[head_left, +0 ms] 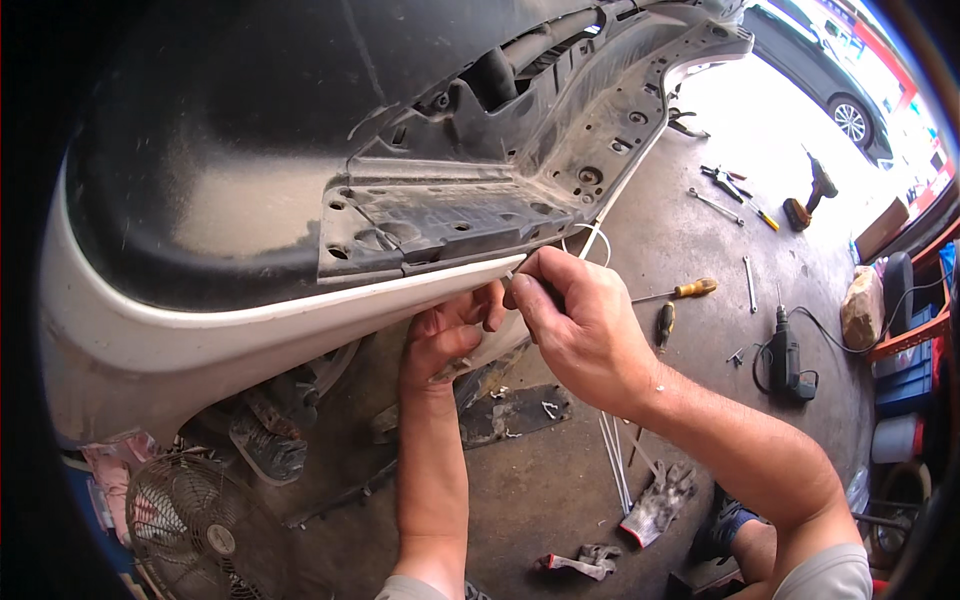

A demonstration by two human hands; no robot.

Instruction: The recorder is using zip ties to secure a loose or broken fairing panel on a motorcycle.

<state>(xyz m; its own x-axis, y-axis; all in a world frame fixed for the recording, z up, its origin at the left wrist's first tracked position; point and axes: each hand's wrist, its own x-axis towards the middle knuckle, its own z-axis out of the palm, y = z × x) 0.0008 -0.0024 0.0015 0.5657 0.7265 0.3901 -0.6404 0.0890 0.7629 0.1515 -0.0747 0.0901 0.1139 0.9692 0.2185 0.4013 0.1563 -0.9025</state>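
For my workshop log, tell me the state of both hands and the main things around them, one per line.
Panel: dusty on its dark surface
Right hand: pinching at the panel's edge, grip partly hidden
Left hand: curled beneath that edge
White strip: bent in a loop
Corded drill: on the floor, bit fitted
Cordless drill: on the floor
Amber-handled screwdriver: on the floor
Gloves: off, grimy, on the floor
Fan: cannot tell whether running

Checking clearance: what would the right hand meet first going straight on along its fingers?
Probably the white bumper, whose edge lies just ahead of the right hand. The left hand is close by, so depth leaves the order uncertain.
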